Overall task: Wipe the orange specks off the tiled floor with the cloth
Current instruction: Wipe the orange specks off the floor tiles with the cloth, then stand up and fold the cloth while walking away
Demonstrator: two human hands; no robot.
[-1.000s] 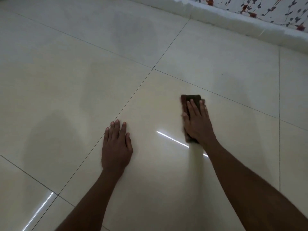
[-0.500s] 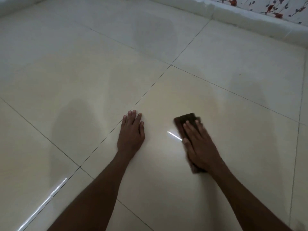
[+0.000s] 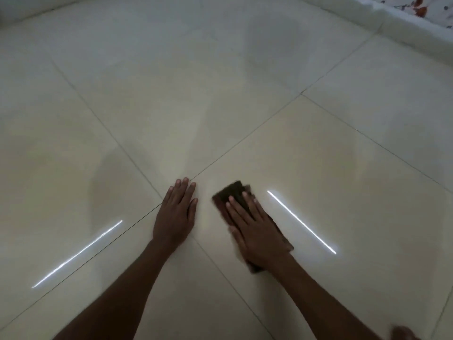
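Head view, dim light, glossy cream tiled floor (image 3: 220, 106) with thin dark grout lines. Landmark: the grout crossing (image 3: 192, 180), at the fingertips of the left hand. Left hand (image 3: 176, 214) lies flat just below that crossing, palm down, fingers together and extended, gripping nothing, only propped on the tile. Right hand (image 3: 255, 229) is right of the crossing and slightly lower, palm down, fingers spread, pressing flat on the cloth (image 3: 230, 195); it pins the cloth to the floor rather than clenching it. Cloth is dark brown and folded, one end poking out past the fingertips toward the crossing, the other end showing below the wrist; its edges are blurred. The hands are near each other but apart, bare tile between them. Orange specks: cannot make any out on the tiles. Two bright streak reflections on the floor, one right of the cloth (image 3: 301, 222), one far lower left of the crossing (image 3: 78, 253). White skirting (image 3: 367, 13) far upper right of the crossing, patterned wall (image 3: 416, 6) above it.
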